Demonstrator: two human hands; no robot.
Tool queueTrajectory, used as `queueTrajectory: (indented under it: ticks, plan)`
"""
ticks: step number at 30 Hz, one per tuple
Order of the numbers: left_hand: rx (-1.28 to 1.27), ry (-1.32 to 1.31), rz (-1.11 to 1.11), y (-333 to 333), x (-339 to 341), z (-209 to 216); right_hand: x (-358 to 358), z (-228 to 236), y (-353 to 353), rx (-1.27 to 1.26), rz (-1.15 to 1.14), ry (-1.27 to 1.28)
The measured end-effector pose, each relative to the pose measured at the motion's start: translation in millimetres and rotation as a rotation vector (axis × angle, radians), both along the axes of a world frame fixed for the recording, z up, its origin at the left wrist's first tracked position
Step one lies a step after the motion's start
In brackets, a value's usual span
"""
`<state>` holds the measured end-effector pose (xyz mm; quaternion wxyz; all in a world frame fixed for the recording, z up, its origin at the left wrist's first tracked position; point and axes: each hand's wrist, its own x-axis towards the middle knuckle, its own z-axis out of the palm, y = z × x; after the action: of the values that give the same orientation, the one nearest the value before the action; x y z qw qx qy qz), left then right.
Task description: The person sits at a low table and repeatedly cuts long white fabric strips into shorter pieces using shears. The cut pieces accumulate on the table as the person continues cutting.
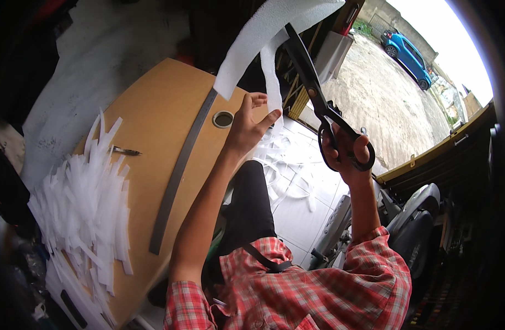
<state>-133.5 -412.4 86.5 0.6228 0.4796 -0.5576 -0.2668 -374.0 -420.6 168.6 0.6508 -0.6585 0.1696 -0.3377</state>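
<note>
My right hand [348, 151] grips black-handled scissors [312, 88], fingers through the loops, blades pointing up and away. At the blade tips a curved sheet of white foam [258, 38] hangs in the air. A narrow white foam strip [270, 77] dangles below the sheet, beside the blades. My left hand [249, 124] is raised next to this strip with thumb and fingers apart. The thumb tip overlaps the strip; no firm grip shows. A large pile of cut white strips [87, 198] lies on the wooden table [153, 110] to the left.
On the table lie a long dark metal ruler [181, 170], a roll of tape [223, 119] and a cutter knife [127, 151]. Loose strips [285, 159] litter the white tiled floor [296, 220]. A motorcycle [412, 220] stands at right. Outside, a blue car [409, 55] is parked.
</note>
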Motion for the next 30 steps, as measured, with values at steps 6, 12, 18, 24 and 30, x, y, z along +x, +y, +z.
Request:
queueTrajectory:
  ticks: [6,12,18,24,30]
  plan:
    - [-0.008,0.35,-0.152,66,37,1,56,60,-21,-0.012,0.077,-0.037]
    - [0.151,0.375,-0.15,170,56,16,108,119,-117,-0.214,0.215,-0.167]
    - [0.338,0.38,0.21,271,88,8,185,117,-239,-0.201,-0.181,-0.182]
    - [0.531,0.319,0.394,337,76,-8,227,71,-276,-0.071,-0.471,0.033]
    - [0.476,0.346,0.582,331,71,-26,267,1,-300,0.109,-0.412,0.182]
